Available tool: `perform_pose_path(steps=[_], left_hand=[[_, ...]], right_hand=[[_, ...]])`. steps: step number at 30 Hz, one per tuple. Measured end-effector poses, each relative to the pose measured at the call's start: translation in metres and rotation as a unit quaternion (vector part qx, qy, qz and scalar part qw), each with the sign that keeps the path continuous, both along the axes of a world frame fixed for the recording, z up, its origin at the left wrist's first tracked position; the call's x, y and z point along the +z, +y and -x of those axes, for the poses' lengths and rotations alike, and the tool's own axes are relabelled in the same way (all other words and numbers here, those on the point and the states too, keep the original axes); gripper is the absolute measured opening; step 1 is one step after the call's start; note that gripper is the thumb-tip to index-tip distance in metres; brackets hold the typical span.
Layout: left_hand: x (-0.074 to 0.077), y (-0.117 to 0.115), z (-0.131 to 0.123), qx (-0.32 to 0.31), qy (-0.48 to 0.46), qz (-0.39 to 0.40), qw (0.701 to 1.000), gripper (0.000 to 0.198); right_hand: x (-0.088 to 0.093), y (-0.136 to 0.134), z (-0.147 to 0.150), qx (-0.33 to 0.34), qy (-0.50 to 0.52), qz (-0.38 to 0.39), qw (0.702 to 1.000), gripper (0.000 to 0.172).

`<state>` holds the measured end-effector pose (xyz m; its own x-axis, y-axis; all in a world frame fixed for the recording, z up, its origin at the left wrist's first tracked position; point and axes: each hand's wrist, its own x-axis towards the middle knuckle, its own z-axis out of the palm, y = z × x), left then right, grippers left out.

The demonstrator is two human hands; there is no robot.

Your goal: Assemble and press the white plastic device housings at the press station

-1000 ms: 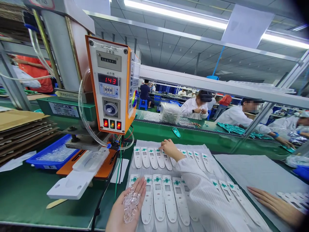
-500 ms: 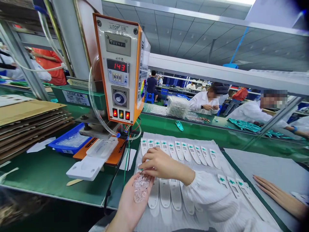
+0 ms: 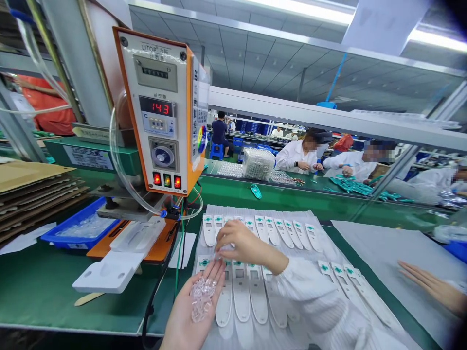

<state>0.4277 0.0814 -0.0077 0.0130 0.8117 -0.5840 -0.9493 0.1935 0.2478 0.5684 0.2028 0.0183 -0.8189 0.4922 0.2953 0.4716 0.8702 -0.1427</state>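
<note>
My left hand [image 3: 193, 311] is held palm up at the bottom centre, cupping a small heap of clear plastic pieces [image 3: 201, 297]. My right hand [image 3: 239, 243], in a white sleeve, hovers just above and beyond it with fingertips pinched together on a clear piece over the heap. Under both hands lie rows of white thermometer-shaped shells [image 3: 255, 228] with green marks, laid on a white sheet [image 3: 328, 253].
An orange-and-white press machine [image 3: 160, 112] showing 143 stands at left, above a white jig [image 3: 109, 272] on an orange plate. A blue tray [image 3: 78, 228] of clear parts and stacked cardboard [image 3: 32, 189] lie further left. Another person's hand [image 3: 434, 287] rests at right; workers sit across the green belt.
My right hand came back from the far row of shells to the heap in my left palm and now pinches just above it. The view shifted slightly.
</note>
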Motion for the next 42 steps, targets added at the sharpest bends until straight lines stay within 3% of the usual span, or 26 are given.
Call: perform_pose_path(steps=[5, 10, 13, 17, 42], left_hand=[[0.005, -0.003, 0.002, -0.019, 0.013, -0.003, 1.0, 0.048], [0.005, -0.004, 0.002, -0.02, 0.008, -0.012, 1.0, 0.049], [0.008, -0.005, 0.002, -0.022, 0.007, -0.009, 1.0, 0.049], [0.013, -0.005, 0.0, -0.014, 0.017, -0.007, 1.0, 0.049], [0.011, -0.004, 0.005, -0.019, 0.006, 0.003, 1.0, 0.049]], right_hand=[[-0.009, 0.066, -0.054, -0.253, 0.018, -0.012, 0.967, 0.013], [-0.045, 0.096, -0.081, -0.364, -0.035, 0.005, 0.931, 0.021], [-0.06, 0.102, -0.083, -0.381, -0.056, 0.011, 0.923, 0.025], [-0.067, 0.106, -0.083, -0.39, -0.073, 0.015, 0.918, 0.026], [-0.066, 0.109, -0.08, -0.348, -0.147, -0.029, 0.925, 0.024]])
